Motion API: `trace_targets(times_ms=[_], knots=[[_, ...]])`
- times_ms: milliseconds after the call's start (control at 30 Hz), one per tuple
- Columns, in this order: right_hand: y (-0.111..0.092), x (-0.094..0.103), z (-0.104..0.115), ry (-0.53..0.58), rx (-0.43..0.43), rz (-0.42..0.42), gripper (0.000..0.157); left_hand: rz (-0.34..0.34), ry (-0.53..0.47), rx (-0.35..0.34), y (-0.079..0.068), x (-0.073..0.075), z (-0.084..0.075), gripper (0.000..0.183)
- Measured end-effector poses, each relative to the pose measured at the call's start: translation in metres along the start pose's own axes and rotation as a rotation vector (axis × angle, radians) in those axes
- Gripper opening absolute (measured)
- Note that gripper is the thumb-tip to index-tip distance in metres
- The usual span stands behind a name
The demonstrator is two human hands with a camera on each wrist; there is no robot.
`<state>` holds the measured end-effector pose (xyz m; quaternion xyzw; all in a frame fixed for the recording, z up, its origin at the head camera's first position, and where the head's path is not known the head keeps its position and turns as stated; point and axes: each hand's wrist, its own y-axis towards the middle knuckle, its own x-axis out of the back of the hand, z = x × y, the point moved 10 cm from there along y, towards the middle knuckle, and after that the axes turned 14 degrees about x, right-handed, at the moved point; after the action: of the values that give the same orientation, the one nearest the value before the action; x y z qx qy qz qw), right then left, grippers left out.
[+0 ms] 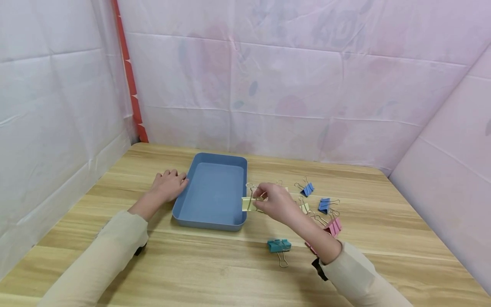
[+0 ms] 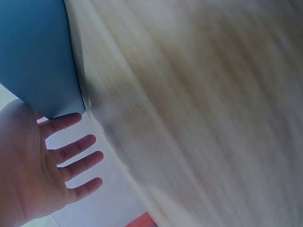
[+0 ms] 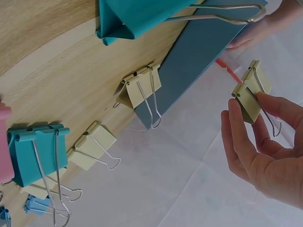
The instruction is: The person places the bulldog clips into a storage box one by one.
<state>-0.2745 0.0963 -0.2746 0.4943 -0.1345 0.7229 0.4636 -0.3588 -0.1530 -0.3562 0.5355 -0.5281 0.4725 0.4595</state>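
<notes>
One yellow clip (image 3: pixel 246 105) is pinched in the right hand (image 1: pixel 278 204) — the left hand (image 1: pixel 167 186), spread, touches a blue tray (image 1: pixel 215 192).

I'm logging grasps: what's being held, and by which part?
The right hand pinches a pale yellow binder clip by one end of its body. The left hand holds nothing; it touches the blue tray.

Tray (image 1: pixel 216 192), left of centre in the head view: smooth matt plastic, by its look. Binder clips (image 1: pixel 246 205), centre and right: coated metal bodies, low sheen; shiny wire handles. Tabletop (image 1: pixel 215 268), lower half: smooth, wood-grained. Sleeves (image 1: pixel 356 268), lower corners: matt cloth. Backdrop (image 1: pixel 287 76), upper half: creased, thin sheeting.
</notes>
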Motion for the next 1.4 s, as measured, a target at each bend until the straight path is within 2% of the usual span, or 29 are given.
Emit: trace_targets(times_ms=[300, 800, 967, 1400], knots=[[0.003, -0.005, 0.003, 0.058, -0.009, -0.005, 0.008, -0.008, 0.001, -0.007, -0.001, 0.001, -0.001, 0.047], [0.013, -0.014, 0.008, 0.026, 0.007, 0.022, 0.008, -0.008, -0.002, -0.006, 0.000, -0.001, 0.000, 0.048], [0.016, -0.016, 0.010, 0.047, 0.002, 0.019, 0.009, -0.009, -0.002, -0.008, 0.001, -0.001, 0.000, 0.048], [0.024, -0.028, 0.017, 0.053, 0.049, 0.047, 0.008, 0.001, 0.003, -0.007, 0.000, 0.000, 0.000, 0.049]])
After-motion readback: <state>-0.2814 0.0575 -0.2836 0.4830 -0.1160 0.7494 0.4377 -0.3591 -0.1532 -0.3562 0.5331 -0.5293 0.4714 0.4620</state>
